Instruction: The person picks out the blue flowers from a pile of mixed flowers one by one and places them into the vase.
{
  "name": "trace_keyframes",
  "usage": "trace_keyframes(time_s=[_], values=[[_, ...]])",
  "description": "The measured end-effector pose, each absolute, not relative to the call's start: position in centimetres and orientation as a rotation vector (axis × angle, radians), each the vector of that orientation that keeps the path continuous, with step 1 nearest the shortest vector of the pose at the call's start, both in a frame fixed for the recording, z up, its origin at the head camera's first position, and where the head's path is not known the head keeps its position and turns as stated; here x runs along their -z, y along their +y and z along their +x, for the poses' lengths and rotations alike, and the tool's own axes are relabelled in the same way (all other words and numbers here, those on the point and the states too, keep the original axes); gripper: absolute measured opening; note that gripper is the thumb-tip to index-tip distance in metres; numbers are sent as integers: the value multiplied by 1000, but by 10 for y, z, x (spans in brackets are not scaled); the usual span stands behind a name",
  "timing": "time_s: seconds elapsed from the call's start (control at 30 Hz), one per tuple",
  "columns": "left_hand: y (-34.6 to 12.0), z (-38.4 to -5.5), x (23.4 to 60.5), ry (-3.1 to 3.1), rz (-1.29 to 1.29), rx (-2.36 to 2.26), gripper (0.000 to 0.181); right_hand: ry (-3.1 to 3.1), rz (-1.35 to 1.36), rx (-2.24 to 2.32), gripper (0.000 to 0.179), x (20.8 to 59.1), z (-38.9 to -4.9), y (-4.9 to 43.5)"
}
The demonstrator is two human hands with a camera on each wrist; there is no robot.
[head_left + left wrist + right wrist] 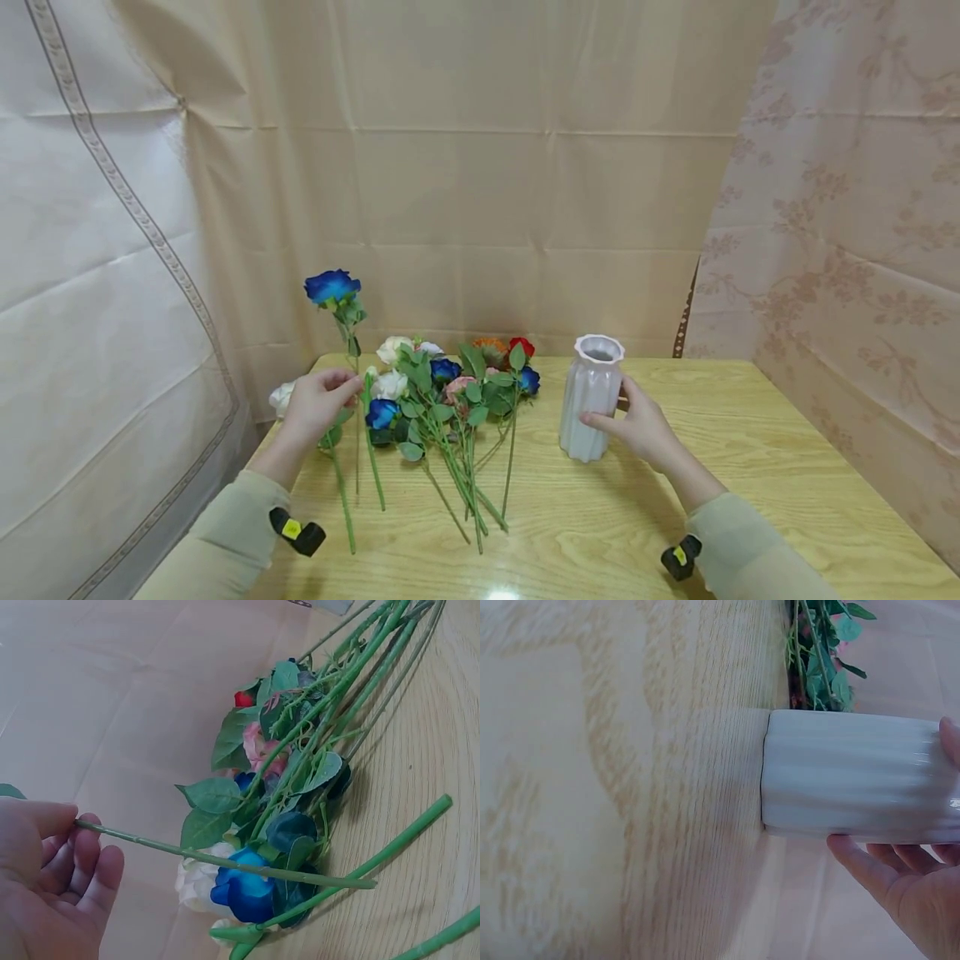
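My left hand (318, 404) pinches the stem of a blue artificial rose (332, 287) between thumb and forefinger. The bloom stands upright above the hand, and in the left wrist view the bare stem (225, 864) runs down in front of the other flowers. On the right, a pale fluted vase (585, 417) with a scalloped rim stands upright on the table. My right hand (641, 425) grips its side, thumb across the front and fingers behind. In the right wrist view the base of the vase (847, 776) meets the wood.
Several artificial flowers lie heaped mid-table, among them a blue rose (384, 412), a red one (522, 346) and a pink one (458, 388), stems toward me. A white flower (281, 400) lies at the left edge of the wooden table (712, 433). Cloth hangs behind.
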State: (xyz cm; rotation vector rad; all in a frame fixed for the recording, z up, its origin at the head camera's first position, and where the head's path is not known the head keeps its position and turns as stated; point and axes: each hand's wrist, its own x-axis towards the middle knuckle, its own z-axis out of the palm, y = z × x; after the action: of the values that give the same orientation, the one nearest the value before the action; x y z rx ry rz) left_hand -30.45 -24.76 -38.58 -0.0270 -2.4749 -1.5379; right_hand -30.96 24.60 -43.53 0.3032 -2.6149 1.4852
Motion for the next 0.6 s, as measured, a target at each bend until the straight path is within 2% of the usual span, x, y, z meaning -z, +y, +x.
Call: trace_keyframes(time_s=[0.6], values=[[-213,-306,400,-2409,-190,1845,28,-2620,331,-1448,100,433,-308,246]])
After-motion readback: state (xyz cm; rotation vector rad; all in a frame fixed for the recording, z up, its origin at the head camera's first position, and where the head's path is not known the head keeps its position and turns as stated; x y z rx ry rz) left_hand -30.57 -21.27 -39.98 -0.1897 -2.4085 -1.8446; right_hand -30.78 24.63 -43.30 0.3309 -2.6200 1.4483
